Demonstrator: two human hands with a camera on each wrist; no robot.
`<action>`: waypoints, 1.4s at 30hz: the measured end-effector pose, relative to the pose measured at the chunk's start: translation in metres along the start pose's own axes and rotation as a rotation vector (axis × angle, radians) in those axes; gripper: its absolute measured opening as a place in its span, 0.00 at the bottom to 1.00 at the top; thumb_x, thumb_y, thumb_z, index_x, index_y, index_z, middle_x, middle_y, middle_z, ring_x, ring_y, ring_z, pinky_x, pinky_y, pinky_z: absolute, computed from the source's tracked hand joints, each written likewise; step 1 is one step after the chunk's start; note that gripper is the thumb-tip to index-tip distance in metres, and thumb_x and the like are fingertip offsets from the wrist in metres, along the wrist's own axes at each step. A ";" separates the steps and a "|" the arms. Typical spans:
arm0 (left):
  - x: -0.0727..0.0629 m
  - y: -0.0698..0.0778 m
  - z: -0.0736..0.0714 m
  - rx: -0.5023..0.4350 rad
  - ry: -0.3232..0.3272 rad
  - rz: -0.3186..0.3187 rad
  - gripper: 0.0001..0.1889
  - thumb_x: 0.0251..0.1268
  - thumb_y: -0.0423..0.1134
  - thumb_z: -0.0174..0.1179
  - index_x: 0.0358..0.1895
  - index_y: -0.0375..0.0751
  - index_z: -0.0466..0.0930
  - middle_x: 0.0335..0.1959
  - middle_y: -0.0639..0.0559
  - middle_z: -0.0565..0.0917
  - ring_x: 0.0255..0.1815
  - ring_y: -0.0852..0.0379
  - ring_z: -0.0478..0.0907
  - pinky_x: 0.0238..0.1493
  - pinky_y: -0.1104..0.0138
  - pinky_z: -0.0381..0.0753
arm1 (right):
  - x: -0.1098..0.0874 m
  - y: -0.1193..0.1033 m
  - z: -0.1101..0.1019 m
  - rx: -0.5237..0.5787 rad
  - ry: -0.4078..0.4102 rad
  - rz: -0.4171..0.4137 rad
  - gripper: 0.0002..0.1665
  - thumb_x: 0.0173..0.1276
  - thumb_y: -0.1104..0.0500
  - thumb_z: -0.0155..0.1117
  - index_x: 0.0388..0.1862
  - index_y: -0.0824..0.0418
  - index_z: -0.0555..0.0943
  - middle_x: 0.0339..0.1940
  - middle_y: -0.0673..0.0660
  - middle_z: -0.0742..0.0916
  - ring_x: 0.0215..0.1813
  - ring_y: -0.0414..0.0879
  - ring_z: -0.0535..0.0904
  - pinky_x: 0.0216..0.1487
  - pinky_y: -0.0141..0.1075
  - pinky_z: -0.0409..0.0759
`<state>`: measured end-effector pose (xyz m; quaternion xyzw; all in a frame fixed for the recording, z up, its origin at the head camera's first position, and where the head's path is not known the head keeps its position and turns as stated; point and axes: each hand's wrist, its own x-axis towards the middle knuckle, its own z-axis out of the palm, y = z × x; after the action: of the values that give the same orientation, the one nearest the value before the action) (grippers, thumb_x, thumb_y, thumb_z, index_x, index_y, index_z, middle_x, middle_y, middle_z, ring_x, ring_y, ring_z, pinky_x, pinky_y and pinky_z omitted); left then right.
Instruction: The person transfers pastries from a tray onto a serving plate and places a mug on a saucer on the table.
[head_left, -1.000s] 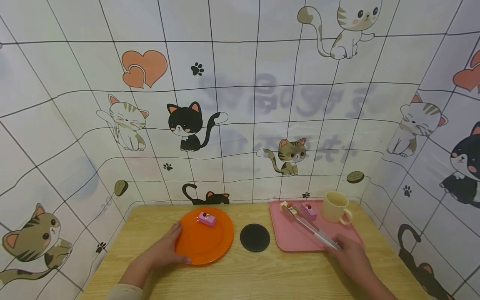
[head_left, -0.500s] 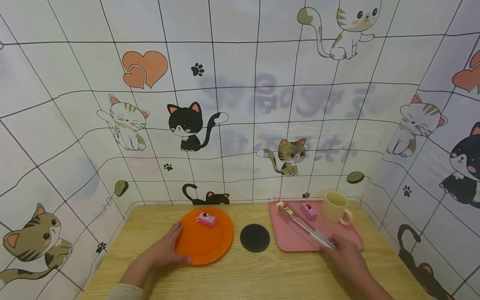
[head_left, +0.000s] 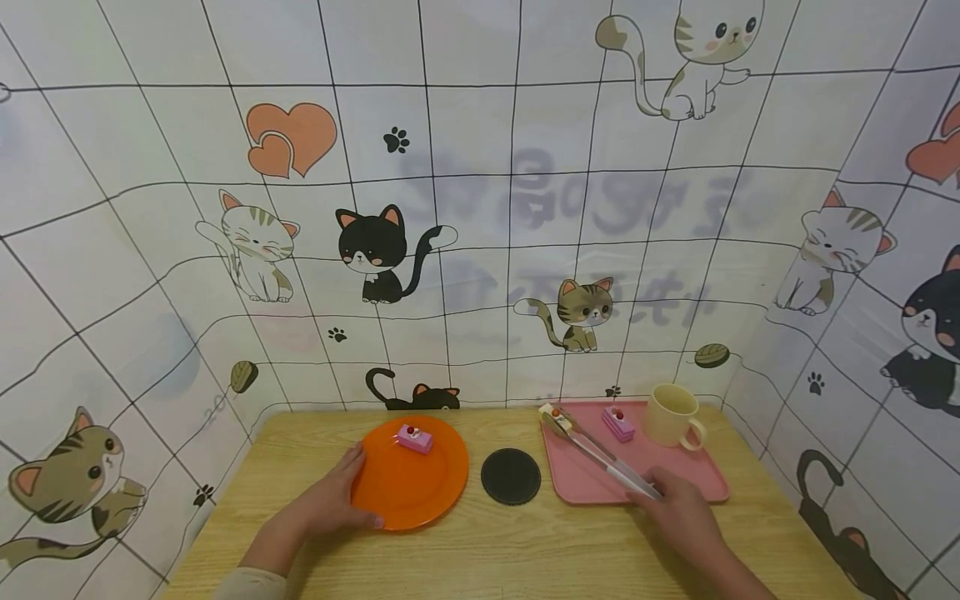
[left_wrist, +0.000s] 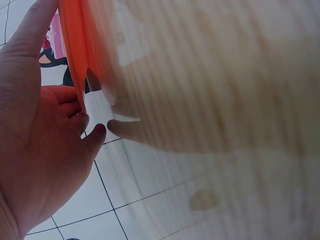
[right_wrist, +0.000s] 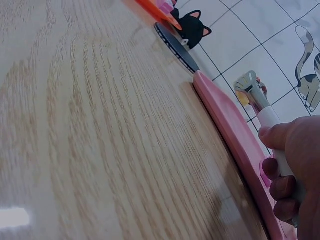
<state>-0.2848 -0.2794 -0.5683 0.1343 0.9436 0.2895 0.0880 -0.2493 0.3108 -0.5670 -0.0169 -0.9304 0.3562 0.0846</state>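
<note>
My left hand [head_left: 327,497] holds the left rim of an orange plate [head_left: 417,498], thumb at the near side and fingers at the far side. A small pink toy cake [head_left: 415,438] lies toward the back of that plate. My right hand [head_left: 678,510] grips a pair of tongs [head_left: 603,460] with pale handles. Between the tongs' tips is a small yellowish-white cake piece [head_left: 550,412] with a red topping, over the far left corner of the pink tray [head_left: 592,479]. In the right wrist view the tongs [right_wrist: 268,118] point away, the piece partly hidden behind their tips.
A second pink cake [head_left: 618,424] and a yellow mug [head_left: 671,416] stand on the pink tray. A round black coaster [head_left: 511,477] lies between plate and tray on the wooden table [head_left: 480,554]. Cat-patterned walls [head_left: 480,208] enclose the table's back and sides.
My right hand has moved left, carrying the tongs and the cake piece from over the tray toward its far left corner. My left hand and the plate have stayed in place.
</note>
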 end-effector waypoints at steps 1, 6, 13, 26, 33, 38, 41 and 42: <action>0.000 -0.001 0.001 0.001 -0.002 -0.002 0.71 0.49 0.61 0.87 0.87 0.25 0.53 0.91 0.29 0.49 0.90 0.27 0.46 0.85 0.34 0.54 | 0.000 0.000 0.001 0.001 0.000 -0.001 0.12 0.71 0.54 0.82 0.39 0.55 0.84 0.29 0.49 0.85 0.34 0.47 0.76 0.37 0.37 0.74; 0.001 -0.003 0.001 -0.005 -0.006 -0.015 0.71 0.49 0.61 0.87 0.87 0.26 0.54 0.91 0.30 0.49 0.90 0.28 0.45 0.85 0.34 0.54 | 0.000 -0.005 0.004 0.002 -0.015 -0.001 0.12 0.72 0.53 0.82 0.39 0.54 0.84 0.30 0.48 0.85 0.34 0.46 0.75 0.37 0.37 0.74; 0.000 -0.001 0.001 -0.006 -0.010 -0.019 0.71 0.50 0.61 0.87 0.88 0.26 0.53 0.91 0.31 0.49 0.90 0.28 0.45 0.85 0.33 0.54 | 0.002 -0.012 0.008 0.010 -0.030 -0.005 0.10 0.71 0.55 0.81 0.40 0.54 0.85 0.31 0.48 0.86 0.35 0.46 0.76 0.39 0.38 0.75; -0.001 0.002 0.000 -0.003 -0.014 -0.030 0.70 0.50 0.60 0.87 0.88 0.26 0.54 0.91 0.31 0.49 0.90 0.28 0.46 0.85 0.33 0.55 | 0.000 -0.019 0.018 0.013 -0.028 -0.034 0.11 0.70 0.54 0.82 0.38 0.51 0.85 0.30 0.45 0.86 0.34 0.45 0.76 0.40 0.38 0.76; -0.001 0.002 0.000 0.001 -0.009 -0.028 0.70 0.50 0.60 0.87 0.88 0.27 0.54 0.91 0.31 0.49 0.90 0.28 0.46 0.84 0.33 0.55 | 0.000 -0.024 0.022 0.019 -0.019 -0.074 0.11 0.69 0.55 0.83 0.37 0.49 0.85 0.28 0.44 0.84 0.32 0.43 0.76 0.38 0.37 0.76; -0.001 0.003 -0.001 0.000 -0.008 -0.024 0.70 0.50 0.60 0.87 0.88 0.27 0.54 0.91 0.31 0.49 0.90 0.27 0.47 0.84 0.33 0.56 | 0.003 -0.029 0.026 0.039 -0.048 -0.061 0.11 0.70 0.55 0.83 0.38 0.49 0.85 0.29 0.44 0.84 0.34 0.44 0.76 0.38 0.36 0.75; -0.001 0.002 -0.001 0.001 -0.009 -0.024 0.70 0.51 0.61 0.87 0.88 0.27 0.54 0.91 0.31 0.48 0.90 0.27 0.46 0.84 0.33 0.56 | 0.003 -0.031 0.028 0.037 -0.056 -0.059 0.11 0.70 0.55 0.82 0.38 0.49 0.84 0.29 0.44 0.84 0.34 0.44 0.75 0.38 0.36 0.75; -0.001 0.002 -0.001 0.001 -0.010 -0.025 0.70 0.51 0.61 0.87 0.88 0.27 0.53 0.91 0.31 0.48 0.90 0.27 0.46 0.85 0.34 0.55 | 0.003 -0.033 0.029 0.032 -0.055 -0.062 0.11 0.70 0.55 0.83 0.37 0.48 0.84 0.29 0.44 0.84 0.33 0.44 0.75 0.38 0.36 0.75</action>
<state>-0.2834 -0.2782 -0.5663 0.1241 0.9449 0.2871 0.0963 -0.2564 0.2677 -0.5659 0.0231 -0.9267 0.3683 0.0704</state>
